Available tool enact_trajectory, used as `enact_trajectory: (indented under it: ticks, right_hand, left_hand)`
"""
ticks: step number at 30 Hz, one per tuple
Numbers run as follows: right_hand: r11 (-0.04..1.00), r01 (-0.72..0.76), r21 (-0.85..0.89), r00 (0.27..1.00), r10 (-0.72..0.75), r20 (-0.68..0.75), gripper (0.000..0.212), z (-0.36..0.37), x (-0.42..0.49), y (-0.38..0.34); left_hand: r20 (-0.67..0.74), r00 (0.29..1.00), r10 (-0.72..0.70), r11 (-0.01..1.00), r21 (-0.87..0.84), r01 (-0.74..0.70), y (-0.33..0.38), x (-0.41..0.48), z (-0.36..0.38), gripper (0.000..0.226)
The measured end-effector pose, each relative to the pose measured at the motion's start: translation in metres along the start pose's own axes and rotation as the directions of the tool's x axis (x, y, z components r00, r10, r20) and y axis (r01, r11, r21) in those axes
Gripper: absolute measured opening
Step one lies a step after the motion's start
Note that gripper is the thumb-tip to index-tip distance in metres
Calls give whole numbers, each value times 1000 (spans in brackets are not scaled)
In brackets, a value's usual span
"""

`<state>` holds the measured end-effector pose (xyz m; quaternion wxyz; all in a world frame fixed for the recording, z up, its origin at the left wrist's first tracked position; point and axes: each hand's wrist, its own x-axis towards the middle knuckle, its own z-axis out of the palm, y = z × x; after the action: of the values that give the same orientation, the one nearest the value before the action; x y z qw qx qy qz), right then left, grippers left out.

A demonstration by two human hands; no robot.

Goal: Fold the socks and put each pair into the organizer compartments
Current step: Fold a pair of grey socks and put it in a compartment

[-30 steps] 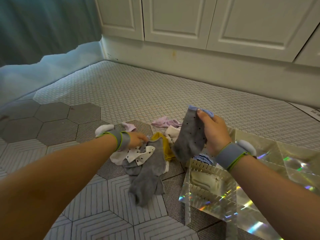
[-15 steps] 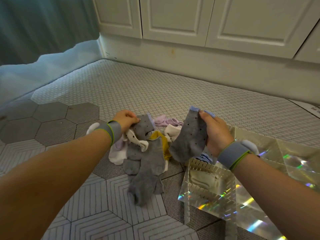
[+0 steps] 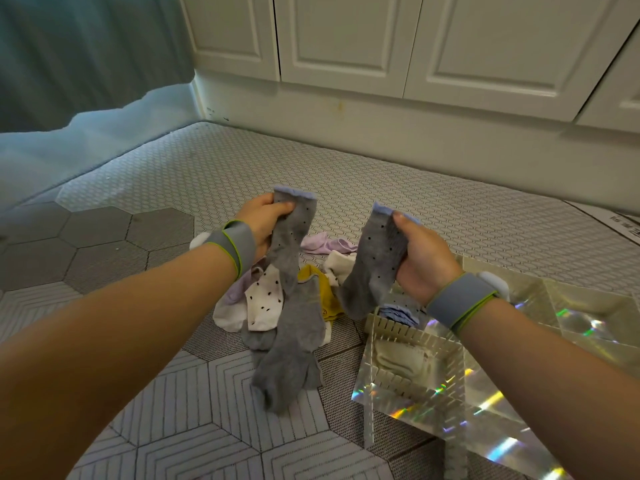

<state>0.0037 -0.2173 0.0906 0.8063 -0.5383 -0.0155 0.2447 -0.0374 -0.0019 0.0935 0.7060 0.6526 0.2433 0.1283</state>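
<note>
While apart, 2 socks (image 3: 375,265) in hands (image 3: 420,258)

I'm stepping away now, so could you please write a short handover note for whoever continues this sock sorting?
Left hand grips a grey dotted sock by its cuff; right hand grips the matching sock, the two held apart.
The loose pile lies on the floor mat between the arms, the organizer to its right.
Done: a pale folded pair and a bluish bundle sit in separate compartments.
Left: fold the held pair, stow it, then work through the pile.
</note>
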Motion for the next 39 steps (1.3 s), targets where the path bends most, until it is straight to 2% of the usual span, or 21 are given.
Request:
enact_trajectory:
  ticks: [3,8,11,14,17,21,26,29,34,37,39]
  right_hand:
    - [1000,-16,-17,999,15,-29,24,4,2,-2]
    - [997,-33,-70,997,28,-76,21,15,2,2]
    - [999,-4,-44,998,2,-57,26,20,3,6]
    - [1000,-9,5,1000,9,-27,29,22,1,6]
    - [999,-36,12,999,36,1,30,26,-6,3]
    - [996,-25,-83,994,16,-113,23,25,-7,1]
    - [984,-56,-168,990,33,-137,25,23,-4,2]
    - [976,-69,-207,992,46,-116,34,24,-2,5]
    - [986,-102,-132,995,103,1,43,31,-2,5]
    - [991,-111,-69,990,117,78,57,28,-2,1]
    - [989,-66,-132,987,84,136,40,22,-3,-3]
  left_hand:
    - [-29,991,127,962,247,-116,6,-4,15,11]
    - [113,974,198,864,449,-228,4,-22,48,16]
    - [206,959,196,828,489,-274,1,-31,62,24]
    - [229,946,231,786,528,-320,-3,-38,73,26]
    - [198,941,274,782,524,-338,-6,-42,79,27]
    - [99,938,332,748,578,-326,-3,-41,80,30]
    - [82,942,326,764,564,-314,-4,-39,78,33]
    - [101,935,340,758,559,-336,-4,-40,77,33]
    - [250,912,325,727,550,-410,-4,-47,83,25]
    - [315,910,268,838,390,-382,-1,-48,85,22]
    - [320,930,179,934,243,-263,3,-49,84,32]
